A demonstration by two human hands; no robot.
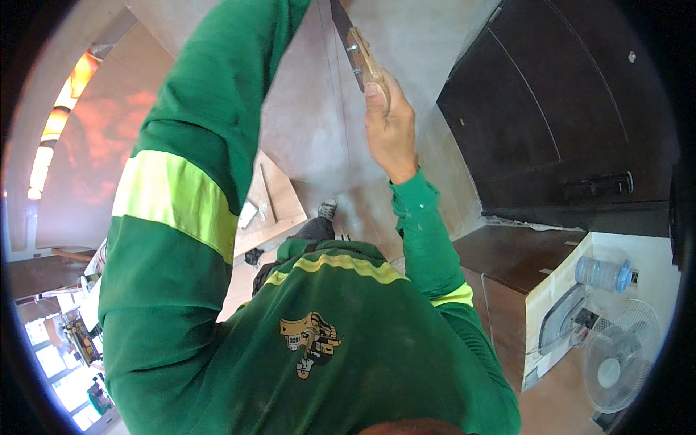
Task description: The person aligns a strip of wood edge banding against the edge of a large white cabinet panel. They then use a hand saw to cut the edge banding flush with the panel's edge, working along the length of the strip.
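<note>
My right hand is closed around the wooden handle of a handsaw, its thumb along the near side. The saw's dark metal blade runs up from the handle, out of the top edge, so its far end is hidden. Two bolts show where handle and blade join. My left arm, in a green sleeve with a yellow reflective band, reaches up past the top edge, and its hand is out of sight. A large pale, dusty flat surface lies beyond and below the saw.
Dark panelled doors stand on the right. Beside them are a brown cabinet, a blue-capped water bottle and a fan. Boards and scraps lie low near my shoe. Bright windows are at the lower left.
</note>
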